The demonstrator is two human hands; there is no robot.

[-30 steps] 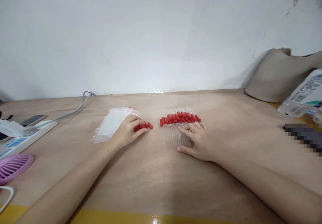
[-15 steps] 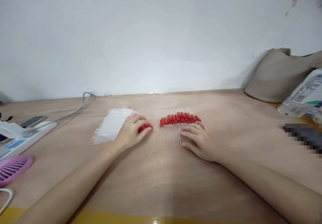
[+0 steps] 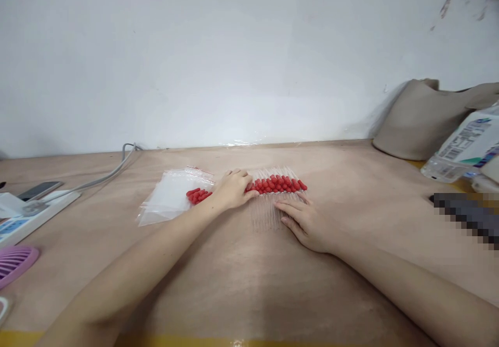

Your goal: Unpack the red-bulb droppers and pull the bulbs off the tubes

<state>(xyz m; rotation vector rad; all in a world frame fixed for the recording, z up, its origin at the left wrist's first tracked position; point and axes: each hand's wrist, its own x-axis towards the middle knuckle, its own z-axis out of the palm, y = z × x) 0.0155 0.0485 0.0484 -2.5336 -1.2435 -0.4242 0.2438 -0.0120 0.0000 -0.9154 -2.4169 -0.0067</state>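
Note:
Thin clear droppers [image 3: 266, 214] with red rubber bulbs [image 3: 276, 183] lie side by side in a row, their tubes pointing both toward and away from me. At the row's left end, my left hand [image 3: 235, 188] is bent over with thumb and fingers closed around a red bulb, partly hidden. My right hand [image 3: 306, 222] rests with fingers stretched out on the near tubes, toward the right of the row. A small heap of red rubber bulbs [image 3: 198, 196] lies left of my left wrist, on the edge of flat clear zip bags [image 3: 166, 196]; I cannot tell whether tubes are attached.
On the left are a power strip [image 3: 42, 214] with a grey cable [image 3: 105, 172], a phone [image 3: 41, 190] and a pink fan [image 3: 17, 264]. A beige bag-like thing [image 3: 417, 120], a labelled clear package [image 3: 460, 144] and a blurred dark object [image 3: 463, 217] lie right.
My left hand has moved right, from the small heap by the bags to the left end of the dropper row, uncovering the heap. My right hand stays on the tubes.

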